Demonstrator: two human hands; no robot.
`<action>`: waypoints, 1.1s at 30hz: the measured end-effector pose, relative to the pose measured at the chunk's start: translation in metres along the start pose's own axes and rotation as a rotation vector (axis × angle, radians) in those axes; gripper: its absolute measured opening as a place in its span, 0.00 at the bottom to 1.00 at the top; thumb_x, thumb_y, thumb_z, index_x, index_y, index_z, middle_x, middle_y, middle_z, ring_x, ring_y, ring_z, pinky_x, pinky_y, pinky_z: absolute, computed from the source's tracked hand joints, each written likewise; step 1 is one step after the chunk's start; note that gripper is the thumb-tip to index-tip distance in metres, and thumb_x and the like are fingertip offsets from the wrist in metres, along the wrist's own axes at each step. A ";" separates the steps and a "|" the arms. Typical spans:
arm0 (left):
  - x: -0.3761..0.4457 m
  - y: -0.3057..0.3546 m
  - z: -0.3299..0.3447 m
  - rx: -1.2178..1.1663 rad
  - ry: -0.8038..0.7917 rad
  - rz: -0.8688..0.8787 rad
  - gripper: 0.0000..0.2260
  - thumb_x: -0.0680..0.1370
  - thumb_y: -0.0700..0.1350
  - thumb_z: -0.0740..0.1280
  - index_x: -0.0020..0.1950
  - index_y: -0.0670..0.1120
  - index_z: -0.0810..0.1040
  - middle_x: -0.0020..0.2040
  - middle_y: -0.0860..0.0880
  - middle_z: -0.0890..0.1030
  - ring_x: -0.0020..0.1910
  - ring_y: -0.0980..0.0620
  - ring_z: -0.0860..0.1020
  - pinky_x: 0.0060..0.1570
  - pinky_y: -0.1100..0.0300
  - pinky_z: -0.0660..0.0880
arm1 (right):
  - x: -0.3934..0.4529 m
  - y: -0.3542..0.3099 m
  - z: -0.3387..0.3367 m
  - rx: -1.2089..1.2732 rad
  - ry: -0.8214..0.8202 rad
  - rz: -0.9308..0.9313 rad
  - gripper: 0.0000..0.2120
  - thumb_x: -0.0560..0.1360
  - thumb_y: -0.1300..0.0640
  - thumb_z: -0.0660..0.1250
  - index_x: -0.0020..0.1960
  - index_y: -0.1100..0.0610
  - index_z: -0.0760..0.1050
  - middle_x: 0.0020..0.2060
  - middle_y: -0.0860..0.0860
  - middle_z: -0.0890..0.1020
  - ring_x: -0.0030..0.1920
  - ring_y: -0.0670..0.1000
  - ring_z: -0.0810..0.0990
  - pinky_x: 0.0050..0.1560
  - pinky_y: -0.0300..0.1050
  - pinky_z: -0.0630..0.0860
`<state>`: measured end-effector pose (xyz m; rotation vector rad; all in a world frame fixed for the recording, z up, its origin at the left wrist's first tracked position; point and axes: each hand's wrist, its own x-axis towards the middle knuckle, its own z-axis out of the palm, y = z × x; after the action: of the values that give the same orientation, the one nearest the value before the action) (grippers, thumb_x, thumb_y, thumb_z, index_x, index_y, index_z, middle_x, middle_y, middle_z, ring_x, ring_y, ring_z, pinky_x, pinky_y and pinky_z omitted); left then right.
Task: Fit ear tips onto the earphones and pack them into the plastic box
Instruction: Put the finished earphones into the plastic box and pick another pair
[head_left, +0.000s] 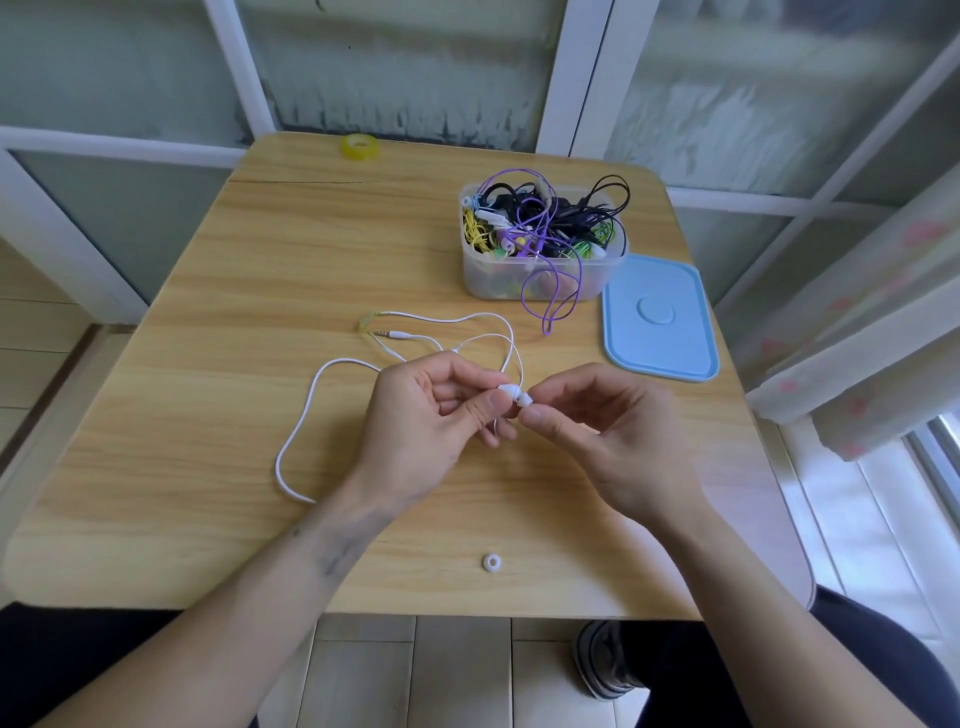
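White wired earphones weigh next to nothing, I judge, and the thin cord is limp, so I take hold at the hard earbud rather than the cable. My left hand pinches that small white plastic bud above the wooden table. My right hand pinches a soft white silicone ear tip against its nozzle; it looks squashy and probably slippery. The cord loops across the table, its jack lying free. A second white ear tip lies near the table's front edge. The clear plastic box, full of tangled coloured earphones, stands behind, its light blue lid just beside it.
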<state>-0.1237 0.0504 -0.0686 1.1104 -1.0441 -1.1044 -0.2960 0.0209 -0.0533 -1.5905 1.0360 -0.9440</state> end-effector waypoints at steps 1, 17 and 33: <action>0.000 0.000 -0.001 0.007 -0.011 -0.004 0.05 0.72 0.34 0.71 0.46 0.35 0.79 0.36 0.44 0.85 0.30 0.48 0.82 0.32 0.60 0.78 | 0.000 0.000 -0.001 0.004 -0.011 -0.002 0.06 0.68 0.57 0.77 0.43 0.51 0.83 0.39 0.49 0.87 0.39 0.47 0.85 0.45 0.39 0.79; -0.002 -0.001 -0.005 0.051 -0.216 -0.113 0.04 0.72 0.30 0.70 0.41 0.38 0.77 0.35 0.44 0.84 0.28 0.48 0.80 0.30 0.60 0.76 | 0.004 -0.002 -0.022 0.080 -0.278 0.125 0.08 0.67 0.67 0.77 0.46 0.63 0.84 0.43 0.57 0.87 0.46 0.56 0.87 0.52 0.48 0.81; 0.001 -0.002 -0.004 0.121 -0.246 -0.100 0.06 0.72 0.30 0.70 0.39 0.38 0.76 0.32 0.46 0.82 0.26 0.51 0.78 0.28 0.61 0.75 | 0.006 0.008 -0.018 0.209 -0.224 0.173 0.08 0.61 0.64 0.78 0.40 0.61 0.83 0.38 0.62 0.86 0.38 0.61 0.86 0.41 0.51 0.83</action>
<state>-0.1203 0.0494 -0.0707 1.1523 -1.2732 -1.2957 -0.3121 0.0082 -0.0562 -1.3740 0.8732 -0.7137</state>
